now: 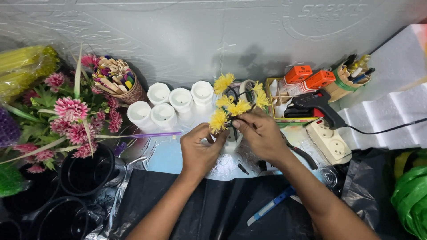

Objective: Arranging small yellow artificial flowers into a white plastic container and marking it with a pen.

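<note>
While both hands' fingers (212, 133) pinch yellow flowers (231, 108), the white pot (232, 138) seems steadied beneath.

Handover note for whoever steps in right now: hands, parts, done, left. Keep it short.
Left hand: steadies the small white pot from the left, fingers at the stems.
Right hand: pinches the yellow flowers near their base, over the pot.
Parts: five spare white pots behind; black glue gun and power strip to the right; blue cutter on the black sheet.
Done: several yellow blooms stand in the pot.
Left: whether they are fixed cannot be told; the spare pots look empty.
</note>
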